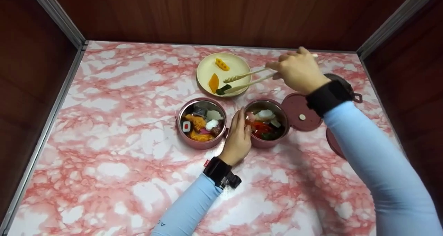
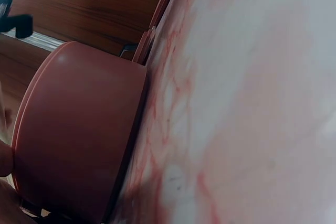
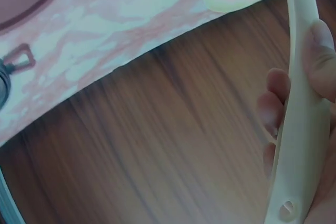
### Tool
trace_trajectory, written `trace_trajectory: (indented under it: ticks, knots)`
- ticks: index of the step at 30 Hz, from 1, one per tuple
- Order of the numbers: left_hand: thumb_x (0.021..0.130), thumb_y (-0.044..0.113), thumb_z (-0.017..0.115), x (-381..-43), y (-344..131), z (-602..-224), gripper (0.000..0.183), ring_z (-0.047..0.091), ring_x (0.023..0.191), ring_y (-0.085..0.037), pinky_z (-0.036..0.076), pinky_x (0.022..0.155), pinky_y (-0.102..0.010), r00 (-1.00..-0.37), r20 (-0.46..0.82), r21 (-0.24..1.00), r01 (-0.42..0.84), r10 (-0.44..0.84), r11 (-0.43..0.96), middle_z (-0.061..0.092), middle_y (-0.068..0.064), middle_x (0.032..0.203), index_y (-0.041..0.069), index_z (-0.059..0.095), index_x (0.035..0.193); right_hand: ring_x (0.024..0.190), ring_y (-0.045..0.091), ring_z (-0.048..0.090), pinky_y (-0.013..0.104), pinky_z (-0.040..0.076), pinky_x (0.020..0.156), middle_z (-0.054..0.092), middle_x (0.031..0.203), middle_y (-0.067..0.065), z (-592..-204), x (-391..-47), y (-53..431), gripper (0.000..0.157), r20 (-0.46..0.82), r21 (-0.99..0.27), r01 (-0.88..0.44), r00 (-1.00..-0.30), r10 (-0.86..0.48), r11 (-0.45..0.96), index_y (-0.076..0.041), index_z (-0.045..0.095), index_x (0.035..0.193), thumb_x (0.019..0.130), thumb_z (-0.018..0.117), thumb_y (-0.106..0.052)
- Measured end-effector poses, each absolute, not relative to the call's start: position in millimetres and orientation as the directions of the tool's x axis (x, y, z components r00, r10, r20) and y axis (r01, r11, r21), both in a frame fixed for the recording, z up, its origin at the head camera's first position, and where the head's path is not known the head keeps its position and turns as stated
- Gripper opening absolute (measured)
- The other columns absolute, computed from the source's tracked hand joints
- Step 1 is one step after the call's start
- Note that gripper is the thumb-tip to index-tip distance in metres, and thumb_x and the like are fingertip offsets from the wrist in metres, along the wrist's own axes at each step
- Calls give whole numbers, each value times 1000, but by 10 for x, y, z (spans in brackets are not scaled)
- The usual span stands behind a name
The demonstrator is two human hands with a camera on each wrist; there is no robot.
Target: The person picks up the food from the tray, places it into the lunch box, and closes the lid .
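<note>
My right hand (image 1: 297,70) grips cream tongs (image 1: 254,80), whose parted tips reach over a cream plate (image 1: 238,61). One tip is right at a dark green food piece (image 1: 223,89). A leaf-shaped orange piece (image 1: 214,82) and a yellow piece with spots (image 1: 222,64) lie on the plate as well. In the right wrist view the tongs' handle (image 3: 302,129) runs between thumb and fingers. My left hand (image 1: 238,139) rests with straight fingers against the side of a round pink pot (image 1: 264,143) filled with several toy foods, including red and green pieces.
Left of that hand stands another pink pot (image 1: 201,145) with several toy foods, among them a sushi roll (image 1: 186,126). A pink lid (image 1: 301,108) and, partly behind the right arm, another pink round piece (image 1: 334,142) and a handled dark container (image 1: 357,97) lie right. Wooden walls (image 1: 221,14) enclose the marbled table.
</note>
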State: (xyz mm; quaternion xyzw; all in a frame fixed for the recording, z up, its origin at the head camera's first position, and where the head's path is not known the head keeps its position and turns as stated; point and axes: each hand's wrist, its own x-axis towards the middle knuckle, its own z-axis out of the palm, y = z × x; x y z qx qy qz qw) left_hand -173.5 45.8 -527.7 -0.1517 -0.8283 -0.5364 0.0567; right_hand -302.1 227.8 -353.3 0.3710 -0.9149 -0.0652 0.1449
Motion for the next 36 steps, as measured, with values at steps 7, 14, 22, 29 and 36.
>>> trace_trajectory:
  ticks: [7, 14, 22, 29, 36]
  knots:
    - [104, 9, 41, -1734, 454, -5272, 60, 26, 144, -36, 23, 118, -39, -943, 275, 863, 329, 190, 383, 23, -27, 156, -3, 14, 156, 80, 35, 60, 51, 41, 73, 69, 87, 14, -3428, -3221, 1985, 32, 90, 299, -648, -712, -697, 700, -21, 74, 108, 77, 75, -29]
    - [104, 11, 40, -1731, 461, -5279, 59, 30, 143, -35, 27, 117, -42, -943, 278, 864, 328, 180, 383, 26, -25, 155, -1, 16, 157, 86, 37, 61, 51, 40, 78, 71, 94, 16, -3354, -3295, 1813, 26, -61, 317, -610, -777, -627, 726, -19, 75, 104, 80, 75, -26]
    - [104, 11, 40, -1743, 459, -5286, 58, 30, 142, -34, 27, 117, -41, -941, 289, 857, 336, 176, 392, 27, -25, 155, -1, 17, 156, 76, 36, 64, 51, 46, 70, 69, 81, 15, -3360, -3305, 1803, 9, -70, 289, -598, -792, -607, 747, -14, 73, 89, 80, 74, -16]
    - [105, 13, 38, -1749, 462, -5284, 58, 27, 144, -36, 24, 118, -42, -946, 266, 864, 320, 186, 389, 24, -25, 156, -3, 15, 156, 75, 36, 63, 55, 45, 73, 70, 82, 13, -3191, -3278, 1958, 17, -57, 202, -562, -825, -563, 802, -19, 76, 97, 81, 72, -15]
    - [105, 10, 39, -1763, 465, -5284, 57, 28, 144, -36, 25, 118, -42, -943, 274, 860, 327, 186, 392, 25, -27, 155, -5, 17, 155, 78, 36, 62, 53, 42, 70, 70, 91, 17, -2805, -3175, 2263, 38, -101, 182, -490, -872, -479, 853, -25, 74, 118, 82, 67, -14]
